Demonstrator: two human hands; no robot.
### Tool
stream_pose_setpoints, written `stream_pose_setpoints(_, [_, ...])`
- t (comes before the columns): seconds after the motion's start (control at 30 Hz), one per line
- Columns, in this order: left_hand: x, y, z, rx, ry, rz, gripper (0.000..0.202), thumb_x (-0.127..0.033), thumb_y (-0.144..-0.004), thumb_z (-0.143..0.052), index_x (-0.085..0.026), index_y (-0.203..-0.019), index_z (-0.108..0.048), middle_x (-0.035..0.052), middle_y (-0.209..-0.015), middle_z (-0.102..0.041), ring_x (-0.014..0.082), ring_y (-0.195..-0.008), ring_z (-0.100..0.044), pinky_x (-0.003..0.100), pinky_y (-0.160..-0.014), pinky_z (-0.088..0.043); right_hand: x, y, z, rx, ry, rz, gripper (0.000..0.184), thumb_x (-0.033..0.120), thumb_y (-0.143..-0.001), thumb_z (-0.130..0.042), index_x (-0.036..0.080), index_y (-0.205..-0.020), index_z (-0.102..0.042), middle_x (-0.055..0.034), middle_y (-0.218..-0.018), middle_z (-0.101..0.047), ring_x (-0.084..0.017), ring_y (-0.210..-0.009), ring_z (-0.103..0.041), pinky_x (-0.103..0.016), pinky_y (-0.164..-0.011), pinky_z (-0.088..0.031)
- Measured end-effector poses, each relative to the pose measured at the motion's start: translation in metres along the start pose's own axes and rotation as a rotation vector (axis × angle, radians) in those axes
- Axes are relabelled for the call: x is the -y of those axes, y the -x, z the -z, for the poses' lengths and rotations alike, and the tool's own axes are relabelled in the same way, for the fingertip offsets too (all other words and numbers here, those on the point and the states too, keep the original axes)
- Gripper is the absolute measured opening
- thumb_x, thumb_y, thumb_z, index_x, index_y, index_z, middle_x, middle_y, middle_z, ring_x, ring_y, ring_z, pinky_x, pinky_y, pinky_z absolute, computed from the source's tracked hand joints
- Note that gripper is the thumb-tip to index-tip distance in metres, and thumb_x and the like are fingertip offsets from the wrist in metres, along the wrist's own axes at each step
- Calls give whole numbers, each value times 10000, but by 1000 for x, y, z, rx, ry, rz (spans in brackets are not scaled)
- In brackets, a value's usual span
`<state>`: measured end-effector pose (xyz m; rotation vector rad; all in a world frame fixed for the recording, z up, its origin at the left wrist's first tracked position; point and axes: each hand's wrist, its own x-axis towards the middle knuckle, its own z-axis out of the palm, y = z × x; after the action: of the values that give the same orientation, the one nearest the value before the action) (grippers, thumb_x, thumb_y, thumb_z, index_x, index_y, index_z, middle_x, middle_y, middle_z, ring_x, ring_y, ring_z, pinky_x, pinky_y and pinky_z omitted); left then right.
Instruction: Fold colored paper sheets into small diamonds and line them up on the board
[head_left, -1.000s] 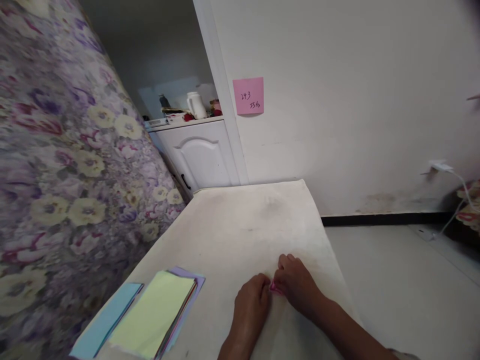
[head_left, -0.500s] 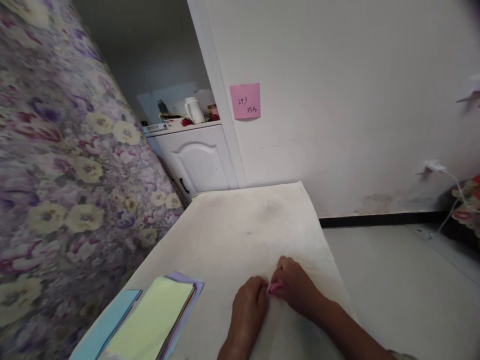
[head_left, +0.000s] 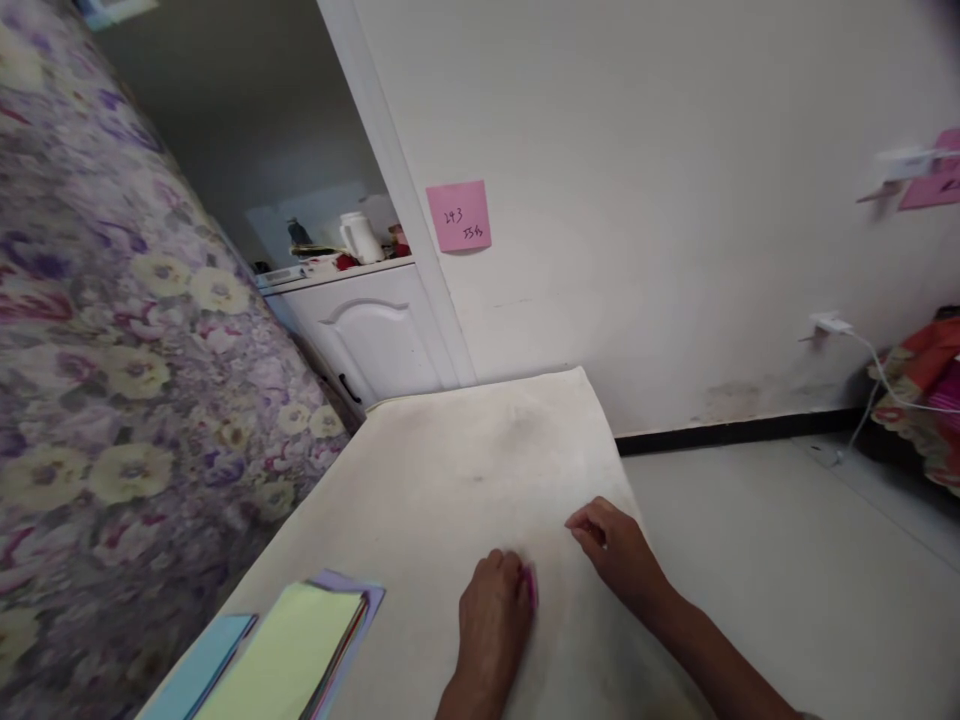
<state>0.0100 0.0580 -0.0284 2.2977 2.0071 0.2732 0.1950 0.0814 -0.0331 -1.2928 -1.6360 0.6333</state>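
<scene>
Leftmost, a flowered cloth [head_left: 112, 400] fills the side of the view, and a pale wall [head_left: 675, 200] stands behind. Between them the white bench [head_left: 465, 470] runs from the wall toward me. A white cabinet [head_left: 367, 325] shows through the doorway beyond the bench. Near the bench's left edge lies a stack of coloured sheets [head_left: 289, 655], yellow-green on top, with a blue sheet [head_left: 199, 670] just beside it. My left hand [head_left: 491, 625] rests palm-down on the bench, its fingers drawn together on a small pink paper piece [head_left: 530, 587] that peeks out at their tips. My right hand [head_left: 619, 550] lies near it, apart from the piece, fingers loosely bent and holding nothing. A pink note [head_left: 458, 215] is stuck to the wall.
</scene>
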Motion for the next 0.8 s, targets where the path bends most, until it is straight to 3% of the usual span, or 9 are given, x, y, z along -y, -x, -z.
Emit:
stream_pose_setpoints(0.1, [-1, 2, 0, 1, 3, 9, 164, -242, -836, -388, -209, -797, -544, 28, -795, -594, 166, -741, -533, 260, -587, -303, 1, -1, 6, -13, -1, 5, 148, 142, -768, -479, 182, -741, -619, 1, -688, -552, -128, -606, -507, -241, -586, -391])
stream_pose_setpoints(0.27, [-4, 5, 2, 52, -3, 26, 238, -272, -850, -379, -210, -711, -562, 27, -800, -599, 153, -737, -553, 244, -572, -300, 2, -3, 13, -49, -18, 2, 151, 144, -770, -475, 182, -734, -617, -4, -689, -560, -131, -614, -518, -237, -583, -387])
stream_pose_setpoints(0.43, [-14, -16, 15, 104, 14, 62, 220, -298, -830, -424, -221, -699, -584, 7, -767, -629, 141, -691, -572, 232, -539, -281, -1, -6, 22, -85, -20, -79, 146, 162, -773, -473, 188, -727, -609, -4, -711, -585, -129, -616, -537, -238, -600, -391])
stream_pose_setpoints(0.6, [-39, -84, 22, 84, -4, 37, 338, -376, -857, -377, -213, -679, -612, 25, -745, -664, 156, -703, -594, 235, -520, -288, -10, -6, 32, -82, 107, -199, 134, 182, -773, -477, 201, -701, -588, 8, -699, -590, -128, -607, -535, -238, -601, -369])
stream_pose_setpoints(0.7, [-62, -140, 17, 55, -14, 47, 390, -436, -872, -335, -220, -733, -628, 33, -812, -678, 173, -750, -605, 243, -538, -329, -13, -3, 31, -23, 185, -199, 135, 150, -763, -476, 204, -682, -570, 10, -693, -588, -133, -639, -541, -233, -609, -354])
stream_pose_setpoints(0.8, [-84, -193, 7, 48, -22, 78, 317, -403, -869, -388, -213, -823, -638, 53, -886, -675, 199, -809, -609, 271, -600, -398, -12, 0, 26, 39, 204, -194, 135, 120, -755, -476, 203, -692, -563, 8, -715, -593, -129, -656, -550, -224, -613, -350])
